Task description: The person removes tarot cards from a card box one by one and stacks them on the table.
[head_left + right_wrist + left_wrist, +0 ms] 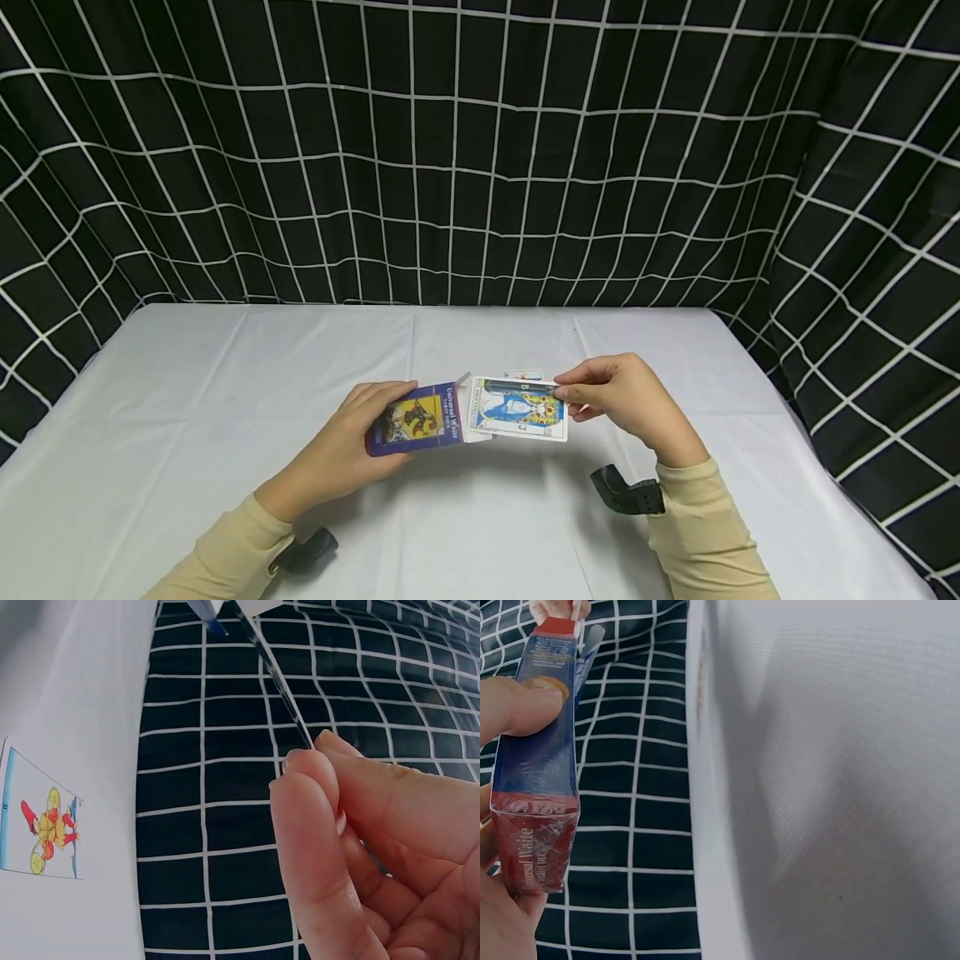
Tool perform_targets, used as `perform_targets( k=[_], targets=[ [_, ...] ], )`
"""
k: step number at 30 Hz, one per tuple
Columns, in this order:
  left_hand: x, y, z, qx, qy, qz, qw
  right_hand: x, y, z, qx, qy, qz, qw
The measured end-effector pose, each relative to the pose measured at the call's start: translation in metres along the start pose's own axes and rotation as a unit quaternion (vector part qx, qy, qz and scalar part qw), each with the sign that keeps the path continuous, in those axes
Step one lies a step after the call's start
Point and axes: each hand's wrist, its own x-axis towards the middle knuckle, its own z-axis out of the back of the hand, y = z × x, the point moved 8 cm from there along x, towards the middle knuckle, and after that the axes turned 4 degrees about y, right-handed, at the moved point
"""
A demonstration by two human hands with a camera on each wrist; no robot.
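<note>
My left hand (352, 437) grips a blue and purple tarot box (415, 418), thumb on one narrow side in the left wrist view, with the box's flap raised at its right end. Between the thumb and fingers of my right hand (618, 400) is the right edge of a picture card (517, 408), held level with its left end beside the box's opening. Edge-on, the card (277, 675) looks thin in the right wrist view. Another card (49, 825), showing a figure in a red hat, lies face up on the table, partly hidden behind the held card in the head view.
A white cloth covers the table (187, 375). Black curtains (450, 150) with a white grid stand behind it and at both sides. Dark wrist mounts are on both sleeves.
</note>
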Motion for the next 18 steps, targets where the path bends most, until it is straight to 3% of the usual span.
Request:
perform_targets(
  k=[11,18],
  targets=[
    [-0.001,0.0,-0.001,-0.003,0.005,0.005,1.0,-0.001,-0.002,0.005,0.017,-0.008,0.001,0.9998],
    [0.0,0.0,0.001,-0.005,0.003,0.0,1.0,-0.003,-0.003,0.011,0.023,-0.035,-0.017,0.999]
  ],
)
